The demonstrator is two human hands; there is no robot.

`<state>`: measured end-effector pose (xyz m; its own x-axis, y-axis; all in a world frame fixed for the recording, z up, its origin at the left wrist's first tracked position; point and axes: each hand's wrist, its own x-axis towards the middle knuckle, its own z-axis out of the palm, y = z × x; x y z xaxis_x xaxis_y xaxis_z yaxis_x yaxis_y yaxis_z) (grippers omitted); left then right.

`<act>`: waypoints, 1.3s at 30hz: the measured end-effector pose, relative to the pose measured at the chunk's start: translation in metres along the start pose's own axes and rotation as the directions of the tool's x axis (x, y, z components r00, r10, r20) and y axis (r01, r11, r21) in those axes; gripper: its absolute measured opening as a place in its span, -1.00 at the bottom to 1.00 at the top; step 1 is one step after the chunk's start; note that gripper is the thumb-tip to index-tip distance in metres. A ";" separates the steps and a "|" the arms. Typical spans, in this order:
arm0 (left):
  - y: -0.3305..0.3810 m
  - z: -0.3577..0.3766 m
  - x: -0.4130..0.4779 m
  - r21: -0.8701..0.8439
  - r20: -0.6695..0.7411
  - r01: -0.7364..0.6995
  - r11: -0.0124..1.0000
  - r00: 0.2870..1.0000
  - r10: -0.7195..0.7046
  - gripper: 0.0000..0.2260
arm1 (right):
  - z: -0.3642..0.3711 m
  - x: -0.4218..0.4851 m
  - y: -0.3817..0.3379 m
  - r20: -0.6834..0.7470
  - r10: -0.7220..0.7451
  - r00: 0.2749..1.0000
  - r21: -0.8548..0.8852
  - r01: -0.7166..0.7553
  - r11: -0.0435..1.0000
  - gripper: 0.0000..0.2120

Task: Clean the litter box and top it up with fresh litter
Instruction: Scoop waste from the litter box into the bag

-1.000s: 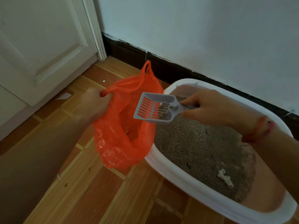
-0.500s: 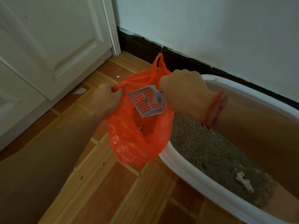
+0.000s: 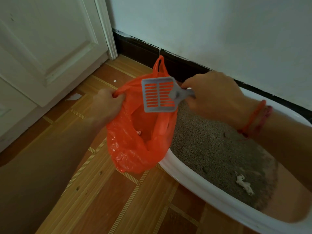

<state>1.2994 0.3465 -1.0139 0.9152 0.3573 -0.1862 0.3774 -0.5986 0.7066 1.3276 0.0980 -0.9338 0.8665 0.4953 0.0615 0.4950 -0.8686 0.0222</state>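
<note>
"Orange plastic bag (image 3: 135,149), thin and crinkled. Who's got it?"

"The left hand (image 3: 108,105): fingers curled tight round one handle loop, pulling the mouth wide. The other loop stands up free on the far side."

"And the right hand (image 3: 214,97)?"

"Closed on the short handle of the scoop (image 3: 158,95), thumb and fingers pinching it. It's grey hard plastic, flat and squarish, with two columns of slots (the orange shows through them), held tilted over the bag's mouth."

"Where's the litter box (image 3: 194,179)?"

"On the wood-patterned floor (image 3: 118,200), along the dark baseboard (image 3: 140,46). It has a smooth, white, rounded rim, and the bag hangs against its left end. Inside is grey, grainy litter (image 3: 211,146), with a ragged white scrap (image 3: 243,184) near the right end."

"Anything on the wrist?"

"Red cord bracelets (image 3: 253,119) on the right one."
</note>
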 end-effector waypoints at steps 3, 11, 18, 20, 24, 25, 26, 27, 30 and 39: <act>0.003 0.001 -0.003 0.020 0.013 -0.014 1.000 1.000 0.014 -0.71 | -0.006 -0.016 0.029 -0.012 0.054 0.998 0.088 -0.053 0.995 -0.79; 0.007 0.007 -0.007 0.057 0.081 -0.036 0.998 0.996 0.032 -0.72 | -0.011 -0.086 0.097 0.167 0.182 0.969 0.015 -0.187 0.982 -0.76; 0.017 0.010 -0.012 0.065 0.078 -0.062 0.996 0.995 0.057 -0.70 | 0.014 -0.126 0.126 0.370 0.322 0.872 -0.208 -0.260 0.943 -0.79; 0.018 0.011 -0.012 0.068 0.088 -0.063 0.996 0.994 0.057 -0.68 | 0.021 -0.129 0.136 0.324 0.369 0.871 -0.263 -0.292 0.919 -0.81; 0.016 0.009 -0.013 0.065 0.097 -0.063 0.996 0.994 0.057 -0.72 | 0.031 -0.131 0.159 0.347 0.471 0.811 -0.384 -0.335 0.860 -0.79; 0.016 0.008 -0.013 0.067 0.093 -0.063 0.996 0.994 0.057 -0.74 | 0.034 -0.131 0.165 0.367 0.488 0.792 -0.395 -0.342 0.852 -0.77; 0.016 0.008 -0.014 0.067 0.090 -0.060 0.996 0.994 0.053 -0.75 | 0.037 -0.130 0.171 0.394 0.496 0.774 -0.395 -0.345 0.851 -0.76; 0.016 0.007 -0.015 0.069 0.089 -0.055 0.996 0.995 0.049 -0.75 | 0.040 -0.130 0.176 0.426 0.498 0.756 -0.383 -0.347 0.856 -0.75; 0.017 0.006 -0.017 0.073 0.081 -0.047 0.996 0.996 0.041 -0.75 | 0.052 -0.132 0.181 0.528 0.483 0.699 -0.319 -0.364 0.875 -0.75; 0.012 0.013 -0.012 0.089 0.084 -0.038 0.995 0.996 0.030 -0.70 | 0.092 -0.137 0.183 0.523 0.476 0.707 -0.208 -0.436 0.876 -0.85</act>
<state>1.2946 0.3257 -1.0116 0.9348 0.2778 -0.2214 0.3538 -0.6729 0.6496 1.3051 -0.1278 -1.0303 0.8821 -0.0577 -0.4674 0.0421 -0.9788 0.2002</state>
